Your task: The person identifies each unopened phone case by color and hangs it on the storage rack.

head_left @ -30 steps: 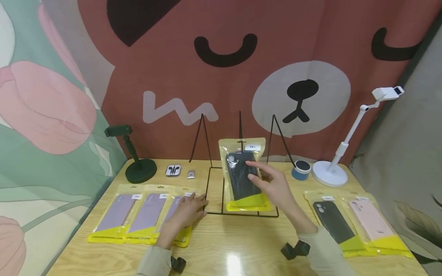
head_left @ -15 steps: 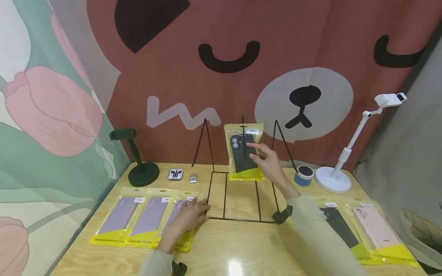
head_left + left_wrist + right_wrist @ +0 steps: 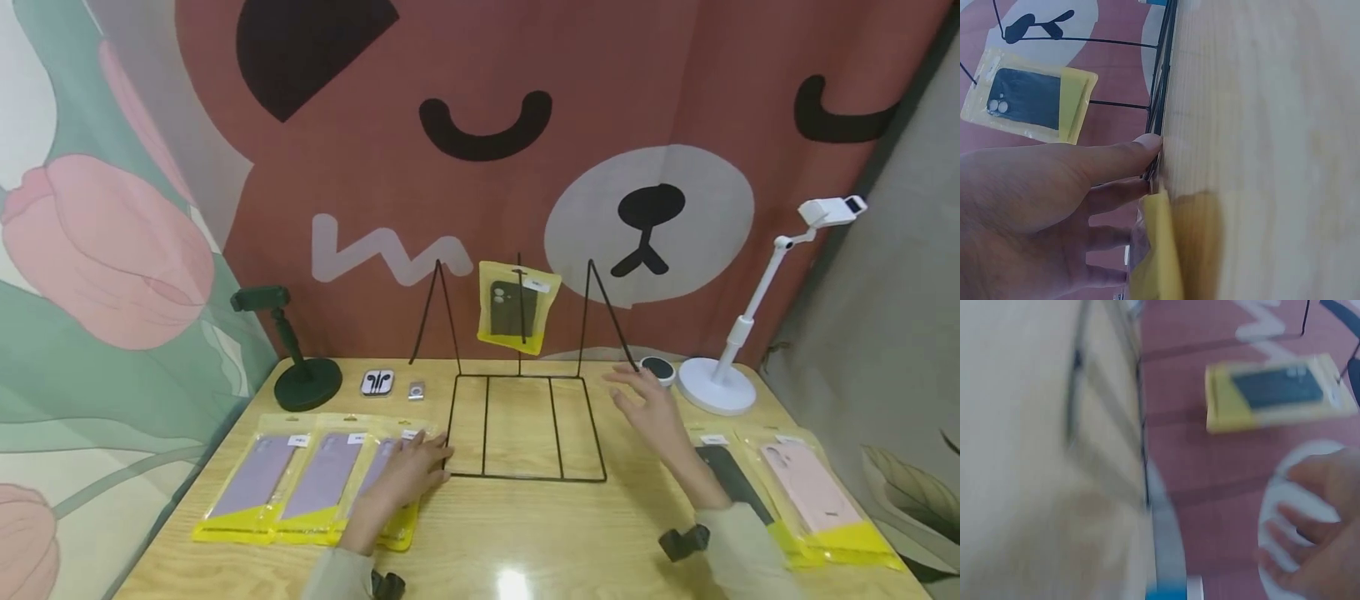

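A black wire display rack (image 3: 480, 476) stands mid-table with three prongs. From its middle prong hangs a clear and yellow pouch with a black phone case (image 3: 512, 310), slightly tilted. My left hand (image 3: 408, 471) rests fairly flat at the rack's front left corner, thumb and index fingertip touching the wire, over the edge of a pouch with a purple phone case (image 3: 373, 467). My right hand (image 3: 651, 414) is in the air right of the rack, holding nothing, fingers loosely bent near the end of the right prong.
Two more purple case pouches (image 3: 318, 471) lie at the left. Black and pink case pouches (image 3: 806, 492) lie at the right. Behind stand a green phone stand (image 3: 306, 383), boxed earphones (image 3: 377, 382), a small silver clip device (image 3: 416, 390), a round blue-white container (image 3: 658, 371) and a white stand (image 3: 716, 385).
My right hand has carried the black case pouch up and back onto the middle prong, let it go, and moved right and down. My left hand has stayed at the rack's corner.
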Demonstrator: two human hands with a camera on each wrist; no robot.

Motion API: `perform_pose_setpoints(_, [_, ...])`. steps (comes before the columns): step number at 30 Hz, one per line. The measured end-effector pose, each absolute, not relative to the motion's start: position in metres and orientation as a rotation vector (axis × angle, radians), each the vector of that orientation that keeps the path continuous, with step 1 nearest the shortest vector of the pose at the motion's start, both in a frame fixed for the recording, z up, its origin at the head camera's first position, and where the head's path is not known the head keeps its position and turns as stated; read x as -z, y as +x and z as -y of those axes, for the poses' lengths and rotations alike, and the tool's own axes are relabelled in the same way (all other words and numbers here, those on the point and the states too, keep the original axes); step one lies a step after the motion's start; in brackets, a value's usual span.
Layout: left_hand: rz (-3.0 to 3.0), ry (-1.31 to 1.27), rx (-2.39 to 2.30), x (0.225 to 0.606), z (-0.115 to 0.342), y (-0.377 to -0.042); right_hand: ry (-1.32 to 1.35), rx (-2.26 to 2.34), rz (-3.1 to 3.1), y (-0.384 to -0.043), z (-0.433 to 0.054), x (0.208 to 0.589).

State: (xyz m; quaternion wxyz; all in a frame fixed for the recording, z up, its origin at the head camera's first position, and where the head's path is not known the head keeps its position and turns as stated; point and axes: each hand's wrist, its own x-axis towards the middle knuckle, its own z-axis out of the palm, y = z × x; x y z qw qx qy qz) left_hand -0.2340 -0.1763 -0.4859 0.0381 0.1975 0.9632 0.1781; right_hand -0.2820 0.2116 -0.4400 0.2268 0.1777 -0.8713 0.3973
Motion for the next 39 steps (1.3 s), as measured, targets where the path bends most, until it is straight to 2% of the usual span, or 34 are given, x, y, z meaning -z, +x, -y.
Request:
perform_pose_setpoints(6, [-2.965, 0.592, -0.559, 0.486, 0.181, -0.234, 0.224, -0.57, 2.776, -0.234, -0.277, 0.457])
perform_pose_setpoints(12, [-2.963, 0.578, -0.598, 0.489, 0.185, -0.232, 0.009, -0.397, 3.024, -0.208, -0.302, 0.462])
perform_pose_setpoints(22, [-2.945, 0.592, -0.609, 0.487, 0.179, -0.234, -0.099, -0.344, 3.204, -0.198, -0.309, 0.464])
perform_pose_setpoints(39, [-2.939, 0.572, -0.624, 0.486, 0.177, -0.234, -0.08, -0.417, 3.156, -0.197, -0.311, 0.477])
